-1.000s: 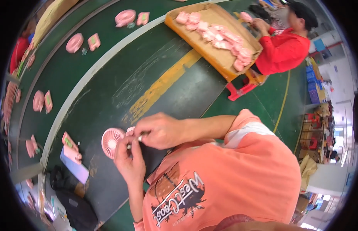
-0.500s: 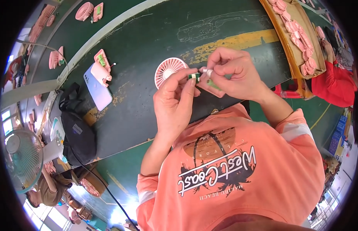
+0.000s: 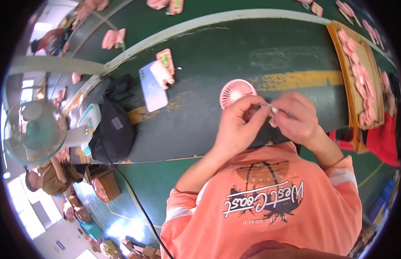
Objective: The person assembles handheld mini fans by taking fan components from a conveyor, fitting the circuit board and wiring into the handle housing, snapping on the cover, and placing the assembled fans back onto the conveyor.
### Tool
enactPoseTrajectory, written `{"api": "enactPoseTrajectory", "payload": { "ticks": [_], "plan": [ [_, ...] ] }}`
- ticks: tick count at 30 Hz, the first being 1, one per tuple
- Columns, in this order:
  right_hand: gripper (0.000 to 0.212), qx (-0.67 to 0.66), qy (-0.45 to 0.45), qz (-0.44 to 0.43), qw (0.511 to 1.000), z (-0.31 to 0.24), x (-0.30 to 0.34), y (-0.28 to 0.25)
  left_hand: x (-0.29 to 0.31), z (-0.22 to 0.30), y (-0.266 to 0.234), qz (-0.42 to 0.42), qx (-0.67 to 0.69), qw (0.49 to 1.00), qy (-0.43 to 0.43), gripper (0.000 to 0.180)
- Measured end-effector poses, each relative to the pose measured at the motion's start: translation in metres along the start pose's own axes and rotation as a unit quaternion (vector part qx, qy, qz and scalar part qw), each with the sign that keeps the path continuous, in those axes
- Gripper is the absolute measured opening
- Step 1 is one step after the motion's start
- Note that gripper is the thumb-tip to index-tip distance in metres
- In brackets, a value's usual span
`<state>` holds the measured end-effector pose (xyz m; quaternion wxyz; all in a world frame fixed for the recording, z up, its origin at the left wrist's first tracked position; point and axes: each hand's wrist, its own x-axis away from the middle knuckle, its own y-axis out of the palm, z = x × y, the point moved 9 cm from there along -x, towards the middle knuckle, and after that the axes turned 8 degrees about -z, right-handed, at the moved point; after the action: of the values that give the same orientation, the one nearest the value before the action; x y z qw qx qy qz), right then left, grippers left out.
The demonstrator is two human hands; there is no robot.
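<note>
My left hand [image 3: 241, 125] is closed, thumb and forefinger pinched on a small green circuit board that the fingers now almost wholly cover. Right against those fingertips, my right hand [image 3: 299, 117] pinches a small white plug [image 3: 275, 110]. The two hands meet just above the dark table. A pink fan head [image 3: 236, 96] with a round slatted grille lies behind my left fingers. Part of a pink casing [image 3: 272, 122] shows beneath the hands; the rest of it is hidden.
To the left, an opened pink fan body [image 3: 162, 72] lies on a pale blue phone [image 3: 151, 93]. A black bag [image 3: 116, 129] and a standing fan [image 3: 35, 131] are further left. On the right stands a cardboard box [image 3: 344, 64] of pink parts. Other people sit nearby.
The view has shifted, so the table and hands appear further right and lower. My fingertips have drawn closer together, and the green board has gone out of sight between them.
</note>
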<state>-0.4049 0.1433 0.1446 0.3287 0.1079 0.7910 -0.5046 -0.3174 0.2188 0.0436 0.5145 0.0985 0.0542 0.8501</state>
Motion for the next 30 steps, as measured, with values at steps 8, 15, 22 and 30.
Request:
{"api": "enactPoseTrajectory", "payload": {
  "ticks": [8,15,22,30],
  "plan": [
    [0.019,0.04,-0.066,-0.01,0.997,-0.014,0.001,0.0,0.004,0.005,0.004,-0.007,0.037,0.999,0.021,0.008],
    [0.017,-0.444,0.37,-0.093,0.811,0.051,0.044,0.035,0.011,0.041,0.005,0.01,-0.194,0.97,0.149,0.012],
    [0.01,-0.713,0.457,-0.002,0.532,0.056,0.078,0.071,0.012,0.047,0.009,0.021,-0.261,0.946,0.192,0.019],
    [0.018,-0.458,0.346,0.002,0.819,0.046,0.044,0.027,0.008,0.006,0.003,-0.01,0.027,0.999,0.021,0.018]
  ]
}}
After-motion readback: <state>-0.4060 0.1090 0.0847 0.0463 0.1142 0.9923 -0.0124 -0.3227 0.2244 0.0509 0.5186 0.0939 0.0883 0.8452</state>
